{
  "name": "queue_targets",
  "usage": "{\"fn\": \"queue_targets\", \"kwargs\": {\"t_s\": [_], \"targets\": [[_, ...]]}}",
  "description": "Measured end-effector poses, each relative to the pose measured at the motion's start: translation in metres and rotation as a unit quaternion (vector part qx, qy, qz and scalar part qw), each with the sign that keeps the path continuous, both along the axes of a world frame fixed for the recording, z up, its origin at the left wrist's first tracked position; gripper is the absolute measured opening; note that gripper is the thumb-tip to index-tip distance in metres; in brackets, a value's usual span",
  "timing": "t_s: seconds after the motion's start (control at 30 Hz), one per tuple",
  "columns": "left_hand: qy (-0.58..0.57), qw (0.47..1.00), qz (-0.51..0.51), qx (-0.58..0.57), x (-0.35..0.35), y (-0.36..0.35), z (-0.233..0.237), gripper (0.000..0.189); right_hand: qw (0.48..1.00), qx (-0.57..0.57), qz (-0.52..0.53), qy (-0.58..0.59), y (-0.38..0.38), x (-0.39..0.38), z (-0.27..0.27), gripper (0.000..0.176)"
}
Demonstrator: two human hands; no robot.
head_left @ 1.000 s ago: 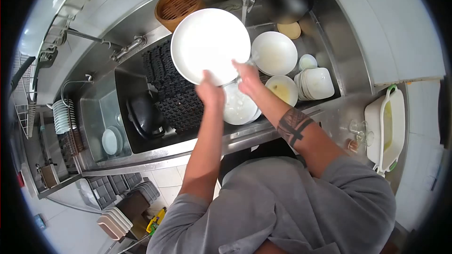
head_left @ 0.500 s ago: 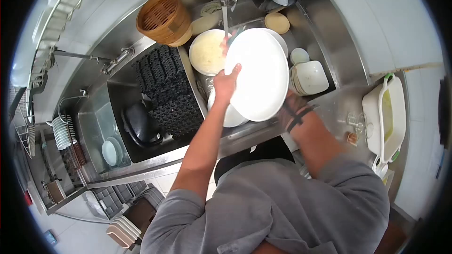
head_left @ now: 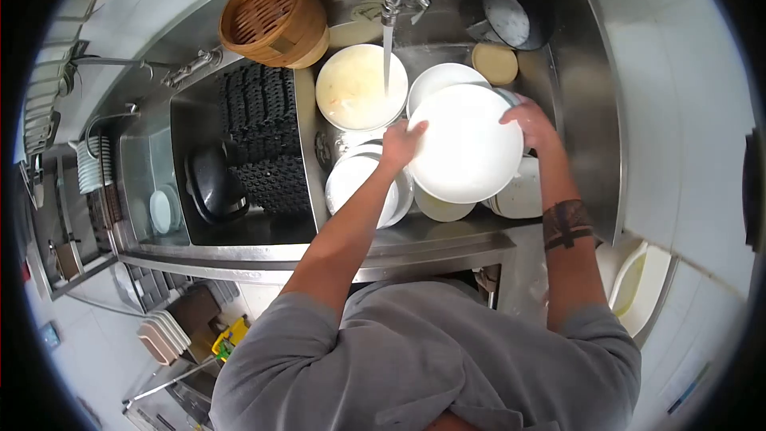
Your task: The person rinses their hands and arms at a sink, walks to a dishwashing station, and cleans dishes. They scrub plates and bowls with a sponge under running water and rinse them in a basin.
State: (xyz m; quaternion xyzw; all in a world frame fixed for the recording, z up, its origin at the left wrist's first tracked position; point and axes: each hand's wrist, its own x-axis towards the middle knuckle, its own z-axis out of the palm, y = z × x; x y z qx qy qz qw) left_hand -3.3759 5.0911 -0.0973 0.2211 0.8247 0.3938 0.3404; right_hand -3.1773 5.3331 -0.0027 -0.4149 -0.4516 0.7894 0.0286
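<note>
A round white plate (head_left: 467, 144) is held over the right-hand sink basin. My left hand (head_left: 401, 144) grips its left edge, thumb on the face. At its upper right edge, my right hand (head_left: 530, 121) is closed on the rim, with something greyish showing by the fingers. Another white plate (head_left: 437, 82) lies partly hidden behind the held one. Water from the tap (head_left: 390, 12) runs into a large bowl (head_left: 355, 88) of cloudy liquid. White bowls (head_left: 359, 187) are stacked below my left hand.
A bamboo steamer (head_left: 275, 20) stands on the sink's back ledge. Black mats (head_left: 259, 128) and a black pot (head_left: 214, 182) fill the middle basin. A dark pan (head_left: 507, 16) and a beige bowl (head_left: 495, 64) are at the back right. A white tub (head_left: 645, 287) sits lower right.
The plate has moved right and down, away from the water stream. My right hand has come up from beneath the plate to its upper right rim. The view has shifted.
</note>
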Motion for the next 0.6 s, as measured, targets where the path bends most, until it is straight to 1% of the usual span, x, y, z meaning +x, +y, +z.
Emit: {"fn": "queue_targets", "kwargs": {"t_s": [0.03, 0.07, 0.1, 0.13, 0.17, 0.2, 0.27, 0.3, 0.37, 0.47, 0.5, 0.53, 0.57, 0.6], "targets": [[-0.098, 0.995, 0.028, 0.014, -0.002, 0.006, -0.009, 0.064, 0.999, 0.039, 0.005, -0.027, 0.012, 0.001, -0.003, 0.068], [-0.100, 0.994, 0.033, 0.013, -0.006, 0.011, -0.019, 0.064, 0.999, 0.038, 0.011, -0.029, 0.020, 0.001, -0.008, 0.068], [-0.324, 0.904, 0.267, 0.083, -0.017, 0.016, -0.029, 0.066, 0.996, 0.062, -0.032, -0.051, 0.029, -0.001, -0.014, 0.069], [-0.510, 0.706, 0.469, 0.146, -0.029, 0.018, -0.042, 0.070, 0.991, 0.087, -0.074, -0.071, 0.038, -0.003, -0.021, 0.070], [-0.542, 0.681, 0.437, 0.226, -0.043, 0.008, -0.076, 0.071, 0.991, 0.087, -0.070, -0.074, 0.046, -0.001, -0.038, 0.070], [-0.526, 0.679, 0.454, 0.236, -0.054, 0.008, -0.087, 0.060, 0.989, 0.103, -0.083, -0.065, 0.056, 0.001, -0.061, 0.071], [-0.531, 0.668, 0.474, 0.214, -0.070, 0.011, -0.085, 0.052, 0.987, 0.120, -0.098, -0.053, 0.067, -0.002, -0.080, 0.071], [-0.531, 0.668, 0.476, 0.212, -0.075, 0.013, -0.083, 0.052, 0.987, 0.109, -0.106, -0.044, 0.065, -0.003, -0.084, 0.071], [-0.565, 0.615, 0.506, 0.216, -0.082, 0.016, -0.074, 0.049, 0.988, 0.094, -0.113, -0.036, 0.060, -0.006, -0.096, 0.071], [-0.541, 0.620, 0.529, 0.208, -0.079, 0.024, -0.064, 0.052, 0.989, 0.065, -0.127, -0.026, 0.057, -0.008, -0.118, 0.070], [-0.539, 0.620, 0.530, 0.208, -0.079, 0.027, -0.048, 0.052, 0.988, 0.065, -0.139, -0.029, 0.057, -0.006, -0.129, 0.068], [-0.547, 0.599, 0.551, 0.198, -0.078, 0.029, -0.024, 0.053, 0.986, 0.064, -0.151, -0.030, 0.055, -0.004, -0.140, 0.066], [-0.554, 0.577, 0.570, 0.188, -0.077, 0.030, -0.011, 0.055, 0.986, 0.062, -0.151, -0.030, 0.053, -0.003, -0.150, 0.066], [-0.553, 0.578, 0.571, 0.187, -0.081, 0.028, -0.016, 0.055, 0.978, 0.149, -0.125, -0.070, 0.051, -0.002, -0.159, 0.065]]}}
